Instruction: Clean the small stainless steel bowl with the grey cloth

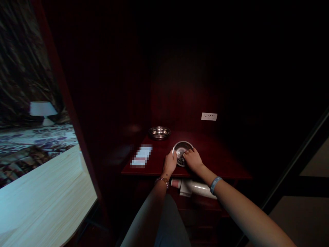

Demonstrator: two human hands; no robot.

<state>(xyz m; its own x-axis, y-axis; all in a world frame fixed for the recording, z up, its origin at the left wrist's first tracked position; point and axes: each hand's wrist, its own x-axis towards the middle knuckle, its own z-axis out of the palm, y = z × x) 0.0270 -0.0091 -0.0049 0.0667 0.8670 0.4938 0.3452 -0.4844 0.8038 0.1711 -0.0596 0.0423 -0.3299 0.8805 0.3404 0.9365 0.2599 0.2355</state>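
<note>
A round metal bowl [180,146] is tilted toward me near the front of the dark red shelf [218,157]. My left hand [170,162] grips its left rim, with the thumb along the near side. Over the right side of the bowl, my right hand [193,159] has its fingers curled down into the inside. What those fingers pinch, if anything, is too small and dark to make out. Behind and to the left stands a small stack of metal bowls [159,132], apart from both hands.
A blurred-out pale item [142,156] lies on the shelf's left. Below are a rolled white sheet [203,189] and a pink-and-white cup-like object [175,183]. A wall socket [209,116] sits at the back. Dark panels enclose both sides; a light wooden tabletop [46,199] is at left.
</note>
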